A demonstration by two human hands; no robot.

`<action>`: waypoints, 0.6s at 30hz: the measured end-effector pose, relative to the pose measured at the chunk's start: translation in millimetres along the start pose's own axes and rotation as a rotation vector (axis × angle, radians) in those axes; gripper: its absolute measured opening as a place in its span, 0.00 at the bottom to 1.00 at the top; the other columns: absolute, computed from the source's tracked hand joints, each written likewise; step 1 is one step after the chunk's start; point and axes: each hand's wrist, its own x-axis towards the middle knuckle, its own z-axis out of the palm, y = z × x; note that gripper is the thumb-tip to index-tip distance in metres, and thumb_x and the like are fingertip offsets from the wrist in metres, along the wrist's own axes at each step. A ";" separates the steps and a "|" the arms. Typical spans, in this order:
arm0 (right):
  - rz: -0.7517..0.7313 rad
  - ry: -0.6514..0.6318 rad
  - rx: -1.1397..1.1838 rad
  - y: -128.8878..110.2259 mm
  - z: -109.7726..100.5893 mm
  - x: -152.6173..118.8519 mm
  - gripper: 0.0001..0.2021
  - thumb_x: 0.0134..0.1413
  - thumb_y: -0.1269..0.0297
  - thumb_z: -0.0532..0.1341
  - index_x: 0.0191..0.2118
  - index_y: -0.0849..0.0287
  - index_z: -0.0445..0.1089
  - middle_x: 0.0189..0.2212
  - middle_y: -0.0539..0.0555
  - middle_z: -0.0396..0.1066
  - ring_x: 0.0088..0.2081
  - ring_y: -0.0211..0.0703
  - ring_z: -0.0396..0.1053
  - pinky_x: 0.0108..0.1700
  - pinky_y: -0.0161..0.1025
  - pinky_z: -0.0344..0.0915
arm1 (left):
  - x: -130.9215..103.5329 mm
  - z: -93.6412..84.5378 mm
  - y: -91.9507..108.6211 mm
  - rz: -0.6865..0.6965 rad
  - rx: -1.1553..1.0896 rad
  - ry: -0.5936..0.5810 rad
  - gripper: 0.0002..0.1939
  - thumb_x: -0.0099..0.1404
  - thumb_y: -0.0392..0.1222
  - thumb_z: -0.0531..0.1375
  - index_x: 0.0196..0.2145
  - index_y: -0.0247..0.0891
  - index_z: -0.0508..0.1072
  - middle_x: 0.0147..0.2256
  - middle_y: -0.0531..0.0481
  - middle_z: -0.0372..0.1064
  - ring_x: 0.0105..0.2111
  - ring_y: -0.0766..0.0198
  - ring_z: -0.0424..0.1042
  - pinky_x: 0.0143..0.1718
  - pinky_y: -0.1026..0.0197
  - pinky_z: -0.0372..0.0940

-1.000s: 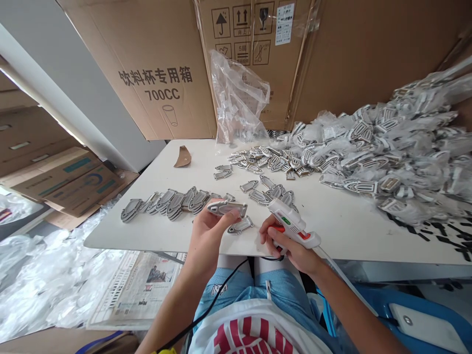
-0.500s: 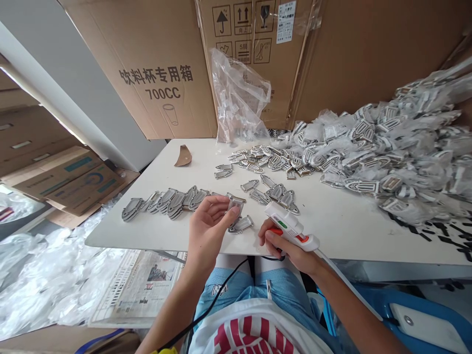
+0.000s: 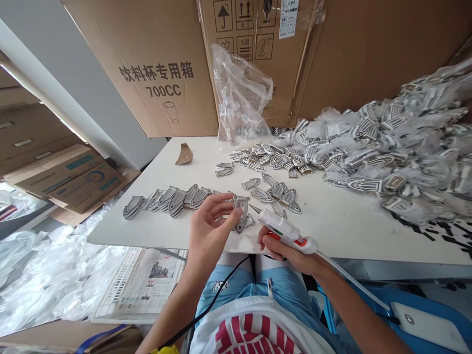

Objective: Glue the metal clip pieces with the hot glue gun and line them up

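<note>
Between its thumb and fingers, my left hand (image 3: 213, 228) grips a grey, arch-shaped metal piece (image 3: 240, 216) above the front of the white table. My right hand (image 3: 282, 248) is wrapped round a white glue gun (image 3: 282, 227) with a red trigger. The gun's thin tip points left, close to the held piece's right side; whether they touch I cannot tell. Below and behind the held piece, another metal piece (image 3: 250, 221) lies on the table, partly hidden. To the left of my left hand are overlapping stacks of similar pieces (image 3: 177, 200).
Loose metal pieces (image 3: 278, 191) lie beyond the gun. A large heap of plastic-wrapped pieces (image 3: 368, 142) covers the table's back right. Cardboard boxes (image 3: 158, 49) stand behind, with a clear plastic bag (image 3: 239, 98) in front. A brown scrap (image 3: 184, 154) lies at back left.
The metal piece in my left hand has turned to stand more upright, its face more visible. My right hand has tilted the glue gun lower, bringing its tip to the left towards that piece.
</note>
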 end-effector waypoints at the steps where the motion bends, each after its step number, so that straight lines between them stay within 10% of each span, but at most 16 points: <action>1: 0.006 0.000 -0.013 1.0 -0.3 -0.2 0.21 0.70 0.43 0.62 0.38 0.58 0.74 0.24 0.48 0.64 0.24 0.37 0.55 0.29 0.41 0.52 | -1.3 0.8 2.1 0.000 0.004 -0.001 0.19 0.61 0.44 0.74 0.48 0.40 0.79 0.39 0.46 0.82 0.41 0.59 0.80 0.40 0.62 0.76; 18: 0.038 -0.011 -0.077 2.0 -0.2 -0.4 0.22 0.71 0.42 0.60 0.36 0.57 0.72 0.20 0.44 0.57 0.24 0.38 0.54 0.31 0.40 0.53 | -12.2 4.5 7.8 0.057 0.036 -0.023 0.16 0.61 0.42 0.73 0.46 0.40 0.79 0.39 0.46 0.81 0.41 0.59 0.81 0.39 0.61 0.77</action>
